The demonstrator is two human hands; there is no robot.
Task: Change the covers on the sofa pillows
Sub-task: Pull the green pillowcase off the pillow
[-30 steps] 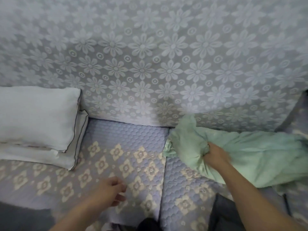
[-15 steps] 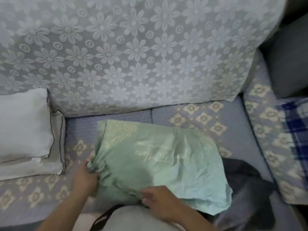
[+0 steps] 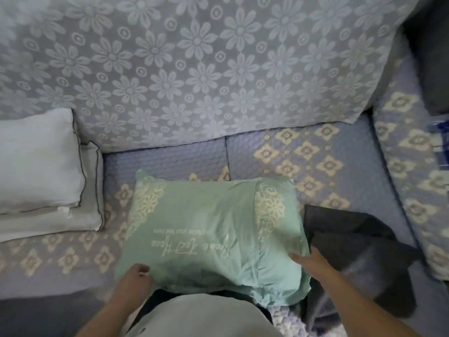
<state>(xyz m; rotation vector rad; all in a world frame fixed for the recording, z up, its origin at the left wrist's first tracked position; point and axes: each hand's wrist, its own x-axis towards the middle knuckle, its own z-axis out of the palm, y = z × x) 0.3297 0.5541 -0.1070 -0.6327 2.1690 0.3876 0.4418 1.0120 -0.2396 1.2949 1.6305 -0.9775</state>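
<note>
Patterned sofa seat (image 3: 303, 152) carries the green pillow (image 3: 213, 229) lying flat between both hands: the left hand (image 3: 134, 276) grips its near-left corner, while the right hand (image 3: 308, 262) presses its near-right edge, fingers straight.

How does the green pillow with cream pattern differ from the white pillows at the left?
The green patterned pillow has cream ornaments and writing; the plain white pillows have only dark piping. The green one lies alone between the left hand and right hand; the white ones are stacked, untouched. Both rest on the sofa seat.
</note>
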